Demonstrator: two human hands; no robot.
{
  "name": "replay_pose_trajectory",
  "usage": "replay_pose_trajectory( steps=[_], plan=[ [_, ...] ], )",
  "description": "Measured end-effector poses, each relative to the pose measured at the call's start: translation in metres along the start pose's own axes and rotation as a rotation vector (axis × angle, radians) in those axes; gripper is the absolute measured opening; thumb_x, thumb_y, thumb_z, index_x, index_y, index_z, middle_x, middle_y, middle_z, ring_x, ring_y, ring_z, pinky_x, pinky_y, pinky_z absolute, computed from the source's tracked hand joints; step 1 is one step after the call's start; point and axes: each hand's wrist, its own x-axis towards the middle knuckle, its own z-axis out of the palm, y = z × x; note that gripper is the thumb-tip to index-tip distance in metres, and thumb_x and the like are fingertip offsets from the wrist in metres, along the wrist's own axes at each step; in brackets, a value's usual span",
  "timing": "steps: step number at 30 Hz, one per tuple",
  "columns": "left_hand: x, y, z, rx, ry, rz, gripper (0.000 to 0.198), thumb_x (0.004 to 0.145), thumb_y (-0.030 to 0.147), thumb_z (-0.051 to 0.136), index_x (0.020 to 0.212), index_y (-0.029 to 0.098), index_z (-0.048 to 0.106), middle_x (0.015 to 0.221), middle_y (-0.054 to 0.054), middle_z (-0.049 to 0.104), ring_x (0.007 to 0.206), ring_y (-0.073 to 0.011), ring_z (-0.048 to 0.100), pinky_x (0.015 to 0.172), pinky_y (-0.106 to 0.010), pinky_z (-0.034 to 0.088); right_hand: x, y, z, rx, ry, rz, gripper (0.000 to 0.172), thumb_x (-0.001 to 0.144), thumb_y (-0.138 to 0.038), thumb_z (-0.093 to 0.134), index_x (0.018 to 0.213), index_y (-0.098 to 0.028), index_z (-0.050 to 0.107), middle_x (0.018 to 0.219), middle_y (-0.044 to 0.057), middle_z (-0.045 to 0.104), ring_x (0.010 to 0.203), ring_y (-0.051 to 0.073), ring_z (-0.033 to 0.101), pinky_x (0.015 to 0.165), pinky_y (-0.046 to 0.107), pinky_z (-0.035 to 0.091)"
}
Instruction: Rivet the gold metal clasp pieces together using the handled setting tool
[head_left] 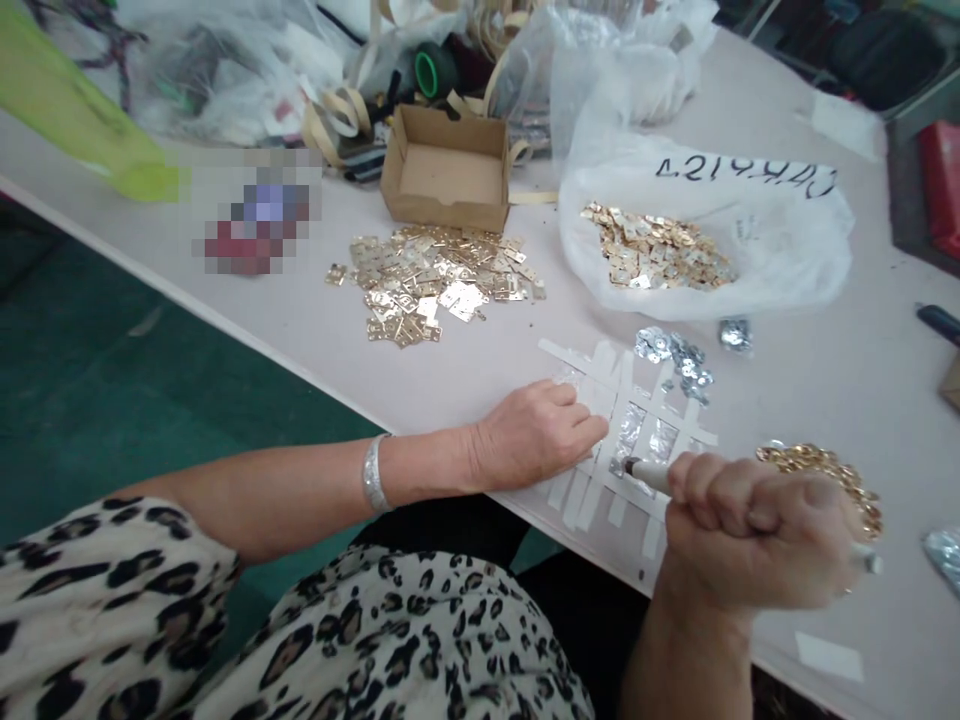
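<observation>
My left hand lies flat on a lattice of white tape strips, its fingertips on the strips and holding nothing. Small silvery foil pieces sit in the lattice gaps. My right hand is a fist around a white pen-like tool, whose dark tip touches the lattice. Just beyond that fist lies a heap of gold-coloured pieces, partly hidden by it. Loose silver pieces lie beyond the lattice.
A pile of small brass hinges lies beside an open cardboard box. A plastic bag holds more hinges. Plastic bags and tan strips crowd the far edge. The table's near edge runs above a green floor.
</observation>
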Motion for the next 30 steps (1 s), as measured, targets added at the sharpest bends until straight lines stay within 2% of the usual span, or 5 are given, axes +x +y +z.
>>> replay_pose_trajectory(
  steps=[3, 6, 13, 22, 30],
  plan=[
    [-0.011, 0.022, -0.002, -0.079, 0.007, -0.118, 0.022, 0.097, 0.034, 0.051, 0.089, 0.016, 0.061, 0.075, -0.003, 0.062, 0.076, -0.0194, 0.055, 0.067, -0.032, 0.043, 0.001, 0.004, 0.002, 0.083, 0.009, 0.054, 0.030, 0.079, -0.012, 0.043, 0.052, -0.021, 0.032, 0.041, -0.008, 0.029, 0.030, 0.006, 0.026, 0.033, 0.022, 0.032],
    [-0.022, 0.032, -0.007, -0.191, -0.012, -0.111, 0.023, 0.098, 0.031, 0.050, 0.084, 0.017, 0.060, 0.075, -0.003, 0.061, 0.075, -0.0171, 0.054, 0.071, -0.031, 0.044, 0.002, 0.009, 0.004, 0.152, 0.033, 0.110, 0.032, 0.075, -0.013, 0.046, 0.051, -0.020, 0.027, 0.039, -0.009, 0.025, 0.029, 0.004, 0.023, 0.032, 0.021, 0.031],
    [-0.028, 0.001, -0.005, -0.171, -0.014, -0.081, 0.015, 0.096, 0.021, 0.051, 0.102, 0.014, 0.064, 0.101, -0.007, 0.069, 0.106, -0.0206, 0.058, 0.089, -0.034, 0.049, 0.005, 0.014, 0.013, 0.127, 0.032, 0.110, 0.029, 0.074, -0.012, 0.045, 0.052, -0.021, 0.030, 0.039, -0.010, 0.026, 0.029, 0.005, 0.022, 0.032, 0.021, 0.029],
    [-0.029, 0.002, -0.006, -0.204, -0.005, 0.037, 0.021, 0.098, 0.019, 0.048, 0.088, 0.015, 0.066, 0.095, -0.006, 0.071, 0.099, -0.0171, 0.062, 0.090, -0.032, 0.052, 0.006, 0.022, 0.032, 0.004, -0.060, 0.002, 0.035, 0.085, -0.012, 0.045, 0.054, -0.021, 0.033, 0.041, -0.009, 0.031, 0.031, 0.005, 0.027, 0.034, 0.021, 0.031],
    [-0.032, 0.000, -0.003, -0.160, -0.025, 0.034, 0.023, 0.097, 0.024, 0.050, 0.111, 0.015, 0.066, 0.129, -0.008, 0.064, 0.126, -0.0267, 0.054, 0.102, -0.040, 0.050, 0.021, 0.025, -0.003, 0.305, 0.037, 0.242, 0.039, 0.074, -0.021, 0.050, 0.048, -0.021, 0.021, 0.035, -0.010, 0.018, 0.025, 0.005, 0.019, 0.029, 0.020, 0.024]
  ],
)
